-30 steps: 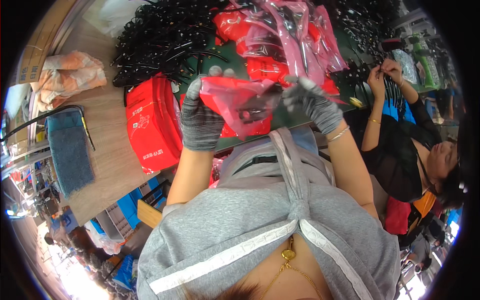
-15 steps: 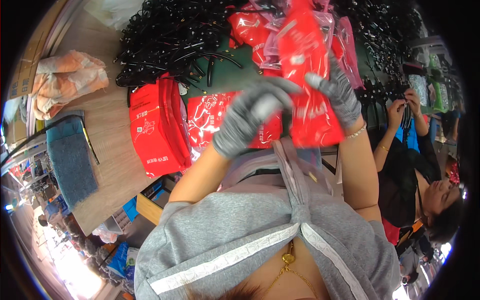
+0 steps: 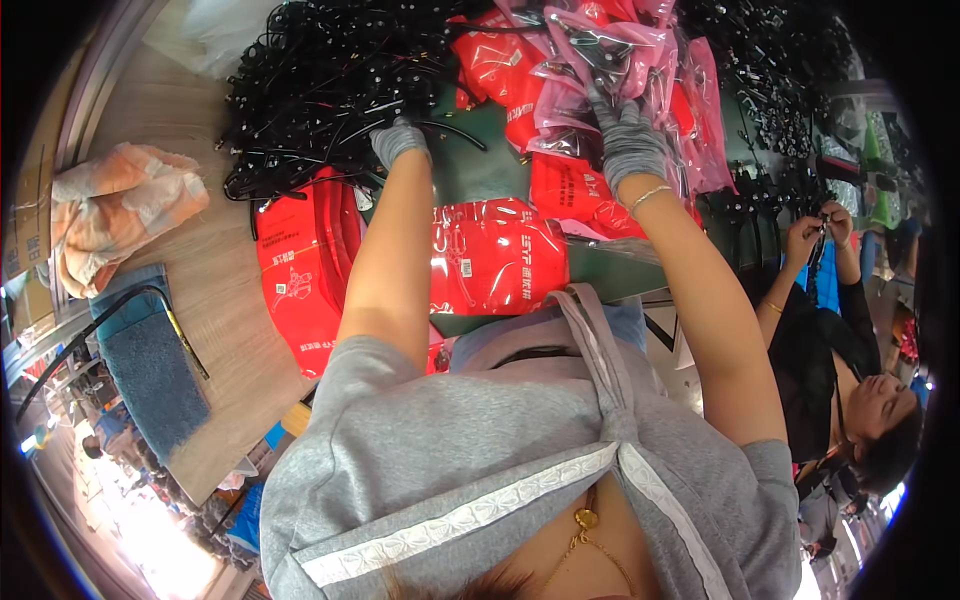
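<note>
My left hand (image 3: 402, 145), in a grey striped glove, reaches to the near edge of a large tangled pile of thin black hoses (image 3: 310, 90). Its fingertips are mostly hidden, so any grip on a hose is unclear. With fingers stretched forward and apart, my gloved right hand (image 3: 632, 145) rests on a heap of clear pink bags (image 3: 610, 60). Red printed pouches (image 3: 570, 190) lie under and beside that heap. Between my forearms a flat red pouch (image 3: 500, 260) lies on the green tabletop. A stack of red pouches (image 3: 300, 280) is left of my left forearm.
An orange checked cloth (image 3: 130, 205) and a blue-grey textile piece (image 3: 150, 360) lie on the wooden surface at left, with a bent black hose (image 3: 130, 295) near them. At right a co-worker (image 3: 835, 340) handles black parts beside another dark pile (image 3: 770, 70).
The red pouch in my right hand has left it, and that hand has moved forward onto the pink bags. My left hand has gone forward and left to the hose pile.
</note>
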`<control>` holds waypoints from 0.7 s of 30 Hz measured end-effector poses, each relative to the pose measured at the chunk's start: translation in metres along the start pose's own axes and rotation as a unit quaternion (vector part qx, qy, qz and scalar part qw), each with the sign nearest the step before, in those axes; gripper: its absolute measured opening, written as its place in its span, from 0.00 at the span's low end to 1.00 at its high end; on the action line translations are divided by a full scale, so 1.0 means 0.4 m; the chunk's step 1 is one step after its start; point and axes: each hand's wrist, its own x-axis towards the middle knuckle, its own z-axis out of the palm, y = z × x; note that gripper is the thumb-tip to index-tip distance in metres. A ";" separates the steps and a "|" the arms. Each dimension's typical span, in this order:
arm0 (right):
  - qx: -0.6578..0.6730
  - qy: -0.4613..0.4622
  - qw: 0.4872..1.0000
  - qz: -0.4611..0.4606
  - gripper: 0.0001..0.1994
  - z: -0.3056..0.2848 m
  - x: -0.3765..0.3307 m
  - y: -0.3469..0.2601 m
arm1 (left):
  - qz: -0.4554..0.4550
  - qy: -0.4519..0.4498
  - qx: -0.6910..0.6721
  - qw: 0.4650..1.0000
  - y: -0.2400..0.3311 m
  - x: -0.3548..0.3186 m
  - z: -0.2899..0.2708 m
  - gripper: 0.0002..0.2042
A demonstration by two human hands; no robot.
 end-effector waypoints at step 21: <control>0.346 0.151 0.919 -0.116 0.22 -0.061 -0.315 -0.069 | 0.258 -0.291 -0.121 0.913 -0.158 -0.247 -0.360 0.18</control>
